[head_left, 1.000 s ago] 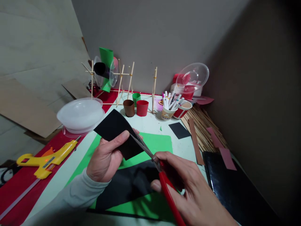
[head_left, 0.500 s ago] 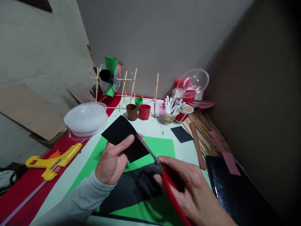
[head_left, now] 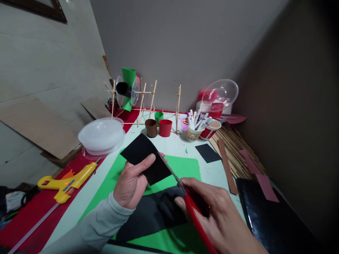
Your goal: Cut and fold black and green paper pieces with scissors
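Observation:
My left hand (head_left: pixel 135 180) pinches a black paper piece (head_left: pixel 141 151), thumb on its near face and fingertips showing behind its right edge. In my right hand (head_left: pixel 214 208) are red-handled scissors (head_left: pixel 194 218), their blades lying along the right edge of that piece. Whether the blades are parted is hard to see. Below both hands a larger black sheet (head_left: pixel 148 215) rests on a green sheet (head_left: pixel 182 165). A smaller black piece (head_left: pixel 208 153) lies to the right on the white table surface.
Left stand a yellow glue gun (head_left: pixel 69 183) and stacked clear plastic lids (head_left: pixel 102 135). Behind are brown (head_left: pixel 151 128), red (head_left: pixel 165 128) and green (head_left: pixel 159 117) paper cups, a stick frame (head_left: pixel 178 109) and a cup of markers (head_left: pixel 194 134). Wooden sticks (head_left: pixel 238 151) and a black folder (head_left: pixel 272 215) lie right.
The whole scene has shifted slightly right and down as the head view turned. Both hands keep their hold, with the scissors still at the black paper's edge.

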Demonstrator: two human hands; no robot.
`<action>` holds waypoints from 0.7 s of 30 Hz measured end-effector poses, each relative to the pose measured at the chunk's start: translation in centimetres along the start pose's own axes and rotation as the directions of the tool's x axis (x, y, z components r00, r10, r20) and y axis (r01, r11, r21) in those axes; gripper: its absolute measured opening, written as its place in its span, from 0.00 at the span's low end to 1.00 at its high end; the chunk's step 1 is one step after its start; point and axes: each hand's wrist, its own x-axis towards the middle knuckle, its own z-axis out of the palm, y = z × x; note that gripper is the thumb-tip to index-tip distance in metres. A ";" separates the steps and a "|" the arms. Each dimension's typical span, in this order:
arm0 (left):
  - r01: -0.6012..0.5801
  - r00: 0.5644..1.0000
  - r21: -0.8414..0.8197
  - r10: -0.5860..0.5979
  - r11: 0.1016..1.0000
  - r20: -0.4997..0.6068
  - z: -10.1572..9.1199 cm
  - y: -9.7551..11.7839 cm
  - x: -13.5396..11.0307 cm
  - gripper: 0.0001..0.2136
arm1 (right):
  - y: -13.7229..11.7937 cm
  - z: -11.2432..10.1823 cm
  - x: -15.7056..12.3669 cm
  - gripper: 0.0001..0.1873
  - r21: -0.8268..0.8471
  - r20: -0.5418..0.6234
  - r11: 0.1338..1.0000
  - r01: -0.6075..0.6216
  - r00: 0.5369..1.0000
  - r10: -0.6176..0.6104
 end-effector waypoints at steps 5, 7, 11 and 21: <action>0.075 0.997 0.034 -0.075 0.997 0.019 -0.1 -0.7 -0.3 0.08 | 0.4 0.1 0.0 0.07 0.006 0.029 1.000 -0.023 0.999 0.022; 0.082 0.996 0.027 -0.083 0.996 0.018 -0.1 -0.9 -0.3 0.08 | 0.5 0.1 -0.1 0.07 0.009 0.026 1.000 -0.022 0.999 0.022; 0.075 0.997 0.013 -0.075 0.997 0.013 -0.1 -0.9 -0.4 0.07 | 0.5 0.4 -0.1 0.06 0.010 0.010 1.000 -0.005 1.000 0.005; 0.088 0.995 0.018 -0.086 0.996 -0.054 0.5 -0.8 -0.4 0.07 | 0.9 0.7 -0.3 0.04 0.007 0.016 1.000 0.007 1.000 -0.007</action>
